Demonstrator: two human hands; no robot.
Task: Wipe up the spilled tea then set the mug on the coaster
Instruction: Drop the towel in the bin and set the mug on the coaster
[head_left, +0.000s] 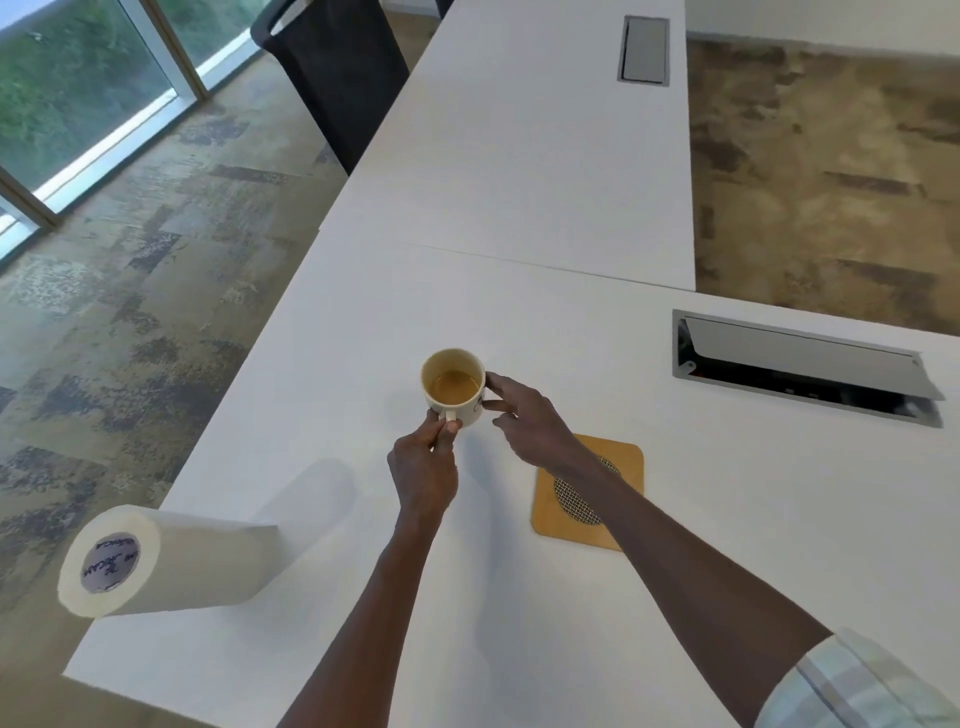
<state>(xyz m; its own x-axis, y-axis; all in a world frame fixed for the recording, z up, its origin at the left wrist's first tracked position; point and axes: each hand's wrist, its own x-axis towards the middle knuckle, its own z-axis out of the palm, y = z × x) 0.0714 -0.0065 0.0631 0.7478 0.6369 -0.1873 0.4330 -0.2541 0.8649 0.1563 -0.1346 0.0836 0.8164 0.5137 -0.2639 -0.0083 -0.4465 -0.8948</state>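
Mug (453, 387) upright on the table (519, 182), left hand (423, 470) pinching its handle, right hand (524, 415) open, fingertips steadying its side; coaster (618, 457) waits at four o'clock (no spill visible), so next: careful level lift across

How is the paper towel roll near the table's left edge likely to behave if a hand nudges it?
The paper towel roll looks to be lying on its side by the table edge, so a nudge would probably roll it, perhaps off. It seems full and thick, so likely light but soft, denting under a squeeze. No loose sheet shows, so unwinding is hard to judge.
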